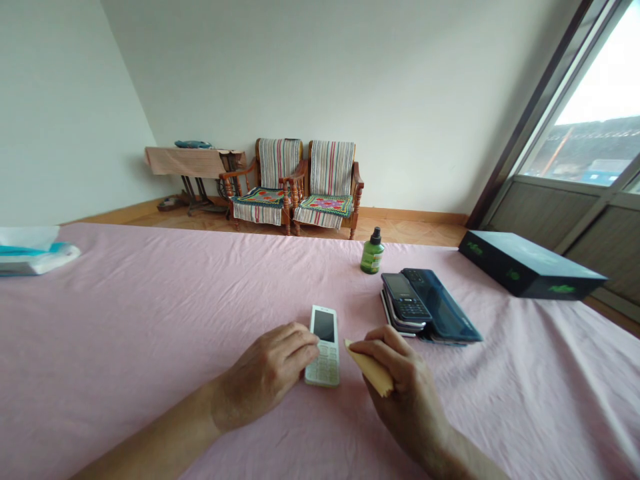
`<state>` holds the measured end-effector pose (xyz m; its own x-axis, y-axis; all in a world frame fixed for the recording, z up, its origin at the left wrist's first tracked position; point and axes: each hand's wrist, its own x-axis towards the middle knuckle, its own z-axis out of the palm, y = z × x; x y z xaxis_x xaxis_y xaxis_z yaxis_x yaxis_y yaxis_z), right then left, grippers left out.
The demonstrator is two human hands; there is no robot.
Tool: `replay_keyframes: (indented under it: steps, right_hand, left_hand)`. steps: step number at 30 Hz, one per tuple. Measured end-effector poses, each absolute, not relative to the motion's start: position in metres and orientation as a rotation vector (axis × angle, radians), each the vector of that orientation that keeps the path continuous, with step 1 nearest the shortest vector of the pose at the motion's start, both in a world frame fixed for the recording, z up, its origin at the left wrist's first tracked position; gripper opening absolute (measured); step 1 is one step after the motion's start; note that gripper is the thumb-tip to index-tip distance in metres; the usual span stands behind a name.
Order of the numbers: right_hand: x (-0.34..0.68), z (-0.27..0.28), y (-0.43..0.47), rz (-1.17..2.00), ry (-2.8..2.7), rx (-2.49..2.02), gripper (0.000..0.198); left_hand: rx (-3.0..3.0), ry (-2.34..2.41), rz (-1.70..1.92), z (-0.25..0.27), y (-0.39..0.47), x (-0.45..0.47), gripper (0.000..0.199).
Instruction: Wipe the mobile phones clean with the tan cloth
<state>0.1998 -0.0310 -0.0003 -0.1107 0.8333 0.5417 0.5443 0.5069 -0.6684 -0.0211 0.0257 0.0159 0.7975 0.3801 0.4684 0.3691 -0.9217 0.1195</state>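
Observation:
A white keypad mobile phone lies face up on the pink cloth, its dark screen toward the far side. My left hand grips the phone's left edge, fingertips beside the screen and keys; the thumb is hidden. Just right of the phone, my right hand is closed around a folded yellow cloth. The yellow cloth is apart from the phone. Beyond my right hand sits a stack of phones, with a dark keypad phone on top and a dark blue smartphone alongside.
A green bottle with a black cap stands upright behind the phones. At the right is a black box; at the far left, a tissue pack. Past the pink-covered table are two wooden chairs and a cloth-covered stand.

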Motion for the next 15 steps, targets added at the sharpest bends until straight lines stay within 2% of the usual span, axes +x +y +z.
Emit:
replay_keyframes:
  steps: [11, 15]
  right_hand:
    - [0.1997, -0.003, -0.0294, 0.384, -1.778, -1.171, 0.032]
    - [0.2001, -0.0038, -0.0281, 0.378, -1.791, -1.172, 0.032]
  left_hand:
    - [2.901, 0.677, 0.699, 0.0136, 0.0301, -0.0257, 0.027]
    - [2.806, 0.688, 0.765, 0.0141, 0.026, -0.0229, 0.015]
